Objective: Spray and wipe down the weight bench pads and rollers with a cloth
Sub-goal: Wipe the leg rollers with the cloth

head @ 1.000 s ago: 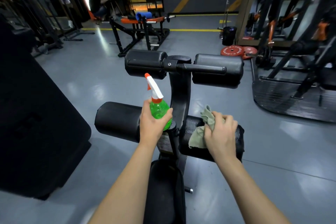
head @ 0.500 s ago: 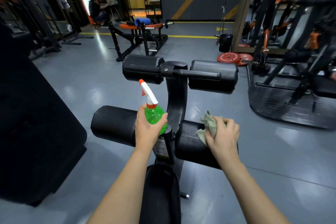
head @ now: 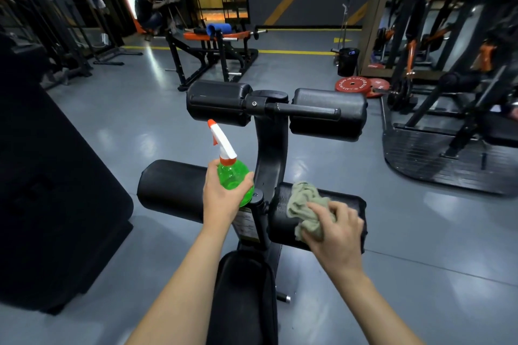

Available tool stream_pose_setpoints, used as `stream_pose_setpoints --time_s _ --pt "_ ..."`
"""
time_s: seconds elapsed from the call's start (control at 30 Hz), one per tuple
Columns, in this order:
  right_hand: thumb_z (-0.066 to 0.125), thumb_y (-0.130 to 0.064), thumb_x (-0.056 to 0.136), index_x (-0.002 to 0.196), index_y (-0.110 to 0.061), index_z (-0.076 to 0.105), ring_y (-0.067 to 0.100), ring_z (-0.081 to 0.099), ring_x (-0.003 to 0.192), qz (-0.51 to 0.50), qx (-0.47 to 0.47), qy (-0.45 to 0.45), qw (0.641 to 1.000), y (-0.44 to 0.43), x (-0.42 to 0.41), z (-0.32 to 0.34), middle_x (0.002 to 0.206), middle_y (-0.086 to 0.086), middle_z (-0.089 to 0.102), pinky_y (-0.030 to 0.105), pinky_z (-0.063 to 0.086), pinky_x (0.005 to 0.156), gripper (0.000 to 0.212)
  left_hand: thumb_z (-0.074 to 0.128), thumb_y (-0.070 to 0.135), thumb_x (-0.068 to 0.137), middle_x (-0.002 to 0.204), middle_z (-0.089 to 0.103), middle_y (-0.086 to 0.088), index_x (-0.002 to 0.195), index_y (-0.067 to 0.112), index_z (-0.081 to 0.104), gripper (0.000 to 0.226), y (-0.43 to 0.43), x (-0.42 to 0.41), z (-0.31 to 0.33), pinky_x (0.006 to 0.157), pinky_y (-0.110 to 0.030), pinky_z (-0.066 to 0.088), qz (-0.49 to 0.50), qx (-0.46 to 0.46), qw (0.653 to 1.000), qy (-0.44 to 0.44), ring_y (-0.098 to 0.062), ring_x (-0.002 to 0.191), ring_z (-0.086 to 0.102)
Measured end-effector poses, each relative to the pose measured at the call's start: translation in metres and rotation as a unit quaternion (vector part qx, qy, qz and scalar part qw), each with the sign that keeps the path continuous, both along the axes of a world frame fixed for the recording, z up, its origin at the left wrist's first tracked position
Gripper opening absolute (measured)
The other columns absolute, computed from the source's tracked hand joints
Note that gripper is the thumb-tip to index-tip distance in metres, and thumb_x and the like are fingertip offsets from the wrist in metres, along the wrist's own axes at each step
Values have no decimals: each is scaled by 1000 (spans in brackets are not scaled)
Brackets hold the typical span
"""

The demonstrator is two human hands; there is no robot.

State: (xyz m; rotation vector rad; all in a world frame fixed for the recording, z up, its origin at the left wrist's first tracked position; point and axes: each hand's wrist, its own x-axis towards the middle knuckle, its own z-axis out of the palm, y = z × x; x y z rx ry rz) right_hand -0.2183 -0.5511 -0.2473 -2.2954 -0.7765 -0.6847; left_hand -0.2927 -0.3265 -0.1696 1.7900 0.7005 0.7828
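Observation:
A black weight bench stands in front of me, its seat pad (head: pixel 244 302) at the bottom centre. Two lower rollers flank the upright post: the left one (head: pixel 168 185) and the right one (head: pixel 347 202). Two upper rollers sit further away, left (head: pixel 218 102) and right (head: pixel 330 112). My left hand (head: pixel 221 196) grips a green spray bottle (head: pixel 232 176) with a white and orange nozzle, held upright above the lower left roller's inner end. My right hand (head: pixel 333 227) holds a crumpled grey-green cloth (head: pixel 304 204) and presses it on the lower right roller.
A large black block (head: pixel 56 190) stands close on the left. Red weight plates (head: pixel 353 84) and a black bin (head: pixel 347 60) lie on the grey floor beyond. A machine platform (head: pixel 448 154) is at the right, another bench frame (head: pixel 213 50) further back.
My right hand has slid the cloth along the lower right roller, and more of the cloth now shows spread out ahead of the fingers. The bottle stays held in place.

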Motion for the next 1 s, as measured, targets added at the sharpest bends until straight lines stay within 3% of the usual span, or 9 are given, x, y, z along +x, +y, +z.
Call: stream_pose_setpoints --time_s 0.07,0.23,0.37,0.47,0.53,0.67,0.83,0.9,1.0 --pt "72 -43 74 117 -22 68 34 48 95 -52 39 13 998 -4 16 8 106 12 53 42 36 81 48 85 44 76 109 61 15 100 67 45 51 0 -1 0 96 -41 55 1 -4 1000 -5 -5 105 61" --pt "81 -26 78 121 -16 66 37 46 100 -178 66 140 972 18 39 36 108 14 54 45 36 88 47 85 40 78 109 60 17 97 73 44 56 -1 -5 2 94 -33 53 10 -9 1000 -4 0 104 60" --pt "80 -29 77 124 -15 63 32 48 89 -68 32 83 994 36 -4 34 100 10 53 43 41 79 53 85 40 78 110 62 16 97 73 44 56 -1 -4 2 94 -33 52 18 -7 1000 -3 -4 105 61" --pt "85 -26 63 125 -19 64 29 50 86 43 -35 50 997 46 -49 9 103 6 53 39 43 73 66 86 37 79 109 64 15 102 58 48 49 3 -2 1 94 -31 52 15 -12 1000 -6 -4 104 63" --pt "86 -25 58 126 -22 66 28 51 88 52 -76 23 995 43 -53 -2 106 4 54 39 40 73 71 86 36 79 108 64 14 104 53 49 47 4 -1 1 91 -28 51 10 -13 1000 -5 -3 102 63" --pt "83 -33 69 126 -20 67 32 50 89 -87 -30 36 995 29 -14 12 102 10 54 41 33 76 60 85 35 81 105 63 17 103 53 49 46 5 -1 1 84 -19 48 -3 -14 1000 -6 9 97 61" --pt "79 -38 79 135 -17 56 38 50 101 -217 -19 168 961 31 18 44 110 16 55 46 36 87 64 84 35 81 104 61 17 102 53 47 46 6 0 0 81 -15 46 4 -12 1000 0 10 95 59" --pt "82 -34 73 140 -14 53 38 50 96 -189 -32 149 970 45 0 45 109 18 54 47 39 84 76 84 35 81 103 62 16 101 51 48 44 7 2 1 76 -9 43 6 -12 1000 2 10 93 60" --pt "81 -27 61 141 -20 52 35 51 86 -39 -66 102 992 73 -38 33 104 13 52 44 44 74 86 85 34 81 100 64 15 99 48 49 42 8 7 6 72 -6 42 14 -7 1000 5 13 87 60"
